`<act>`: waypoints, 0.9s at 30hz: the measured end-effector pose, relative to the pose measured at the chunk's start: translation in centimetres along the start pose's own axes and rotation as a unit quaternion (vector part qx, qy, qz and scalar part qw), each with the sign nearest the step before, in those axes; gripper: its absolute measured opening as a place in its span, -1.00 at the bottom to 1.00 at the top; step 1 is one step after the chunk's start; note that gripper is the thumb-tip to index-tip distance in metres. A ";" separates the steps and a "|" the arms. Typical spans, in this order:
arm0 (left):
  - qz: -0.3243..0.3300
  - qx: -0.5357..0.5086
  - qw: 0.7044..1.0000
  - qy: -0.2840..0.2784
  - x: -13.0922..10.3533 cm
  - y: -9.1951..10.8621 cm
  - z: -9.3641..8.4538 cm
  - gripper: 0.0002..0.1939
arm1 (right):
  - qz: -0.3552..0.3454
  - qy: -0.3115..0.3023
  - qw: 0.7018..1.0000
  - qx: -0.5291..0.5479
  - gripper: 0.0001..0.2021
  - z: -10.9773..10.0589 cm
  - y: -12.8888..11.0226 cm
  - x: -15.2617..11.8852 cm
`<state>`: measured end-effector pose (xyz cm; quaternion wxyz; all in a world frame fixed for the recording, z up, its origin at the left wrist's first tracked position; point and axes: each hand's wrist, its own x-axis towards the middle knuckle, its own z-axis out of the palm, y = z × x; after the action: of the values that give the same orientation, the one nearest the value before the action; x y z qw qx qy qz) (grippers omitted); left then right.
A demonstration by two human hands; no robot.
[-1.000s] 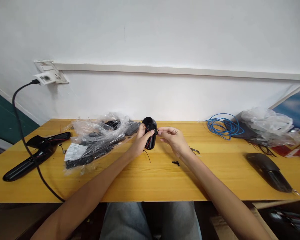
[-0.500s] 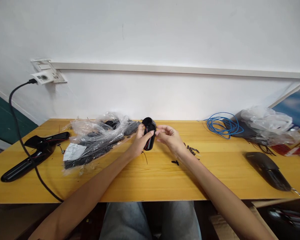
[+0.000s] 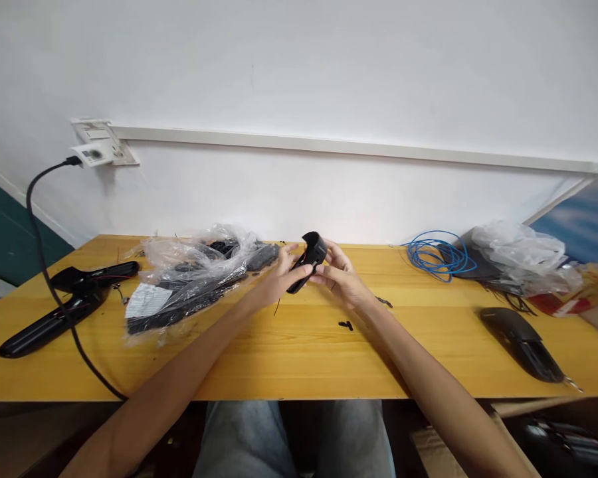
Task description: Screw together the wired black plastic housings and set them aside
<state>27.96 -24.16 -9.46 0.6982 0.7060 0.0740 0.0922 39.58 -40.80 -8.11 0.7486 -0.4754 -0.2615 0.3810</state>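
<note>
We had the black shell point(image 3: 317, 250) at frame centre, long axis slanting from upper right to lower left. Our left hand point(image 3: 276, 279), half closed, gripped its left side, thumb on front; our right hand point(image 3: 343, 279) curled round its right edge. Neither was nearer; both touched it.

Left hand point(image 3: 282, 273) and right hand point(image 3: 343, 277) bare, fingers slender. Left forearm point(image 3: 194, 365) and right forearm point(image 3: 418, 358) also bare as far as the view runs, slim, tapering to the wrists. Below the surface's point(image 3: 259, 375) front edge: trousers point(image 3: 244, 438), greyish blue, denim-looking, faded, both legs washed paler in patches. Seams and stitching too blurred to tell.
</note>
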 end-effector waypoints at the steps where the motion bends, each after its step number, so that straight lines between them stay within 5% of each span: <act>1: 0.025 0.027 0.999 0.009 -0.1 0.1 0.1 -0.26 | -0.017 0.004 1.000 -0.003 -0.31 0.0 0.0 0.0; 7: 0.163 0.157 0.969 0.101 -0.5 0.8 0.6 -0.43 | -0.062 -0.019 0.995 -0.081 -0.23 -0.6 0.1 0.1; 13: 0.299 0.283 0.908 0.069 -0.5 1.8 -2.1 -0.44 | -0.163 -0.057 0.947 -0.272 -0.25 -1.7 -0.4 0.0; 21: 0.301 0.412 0.860 0.008 -0.9 2.5 -3.8 -0.44 | -0.250 -0.112 0.825 -0.494 -0.13 -1.6 -2.3 -1.3; 27: 0.307 0.411 0.858 -0.006 -0.7 2.1 -3.6 -0.47 | -0.270 -0.104 0.799 -0.527 -0.21 -1.4 -1.9 -1.5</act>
<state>26.37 -20.82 -7.36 0.2808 0.9165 -0.1198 0.2585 40.31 -43.24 -7.02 0.4231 -0.6647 -0.6157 0.0141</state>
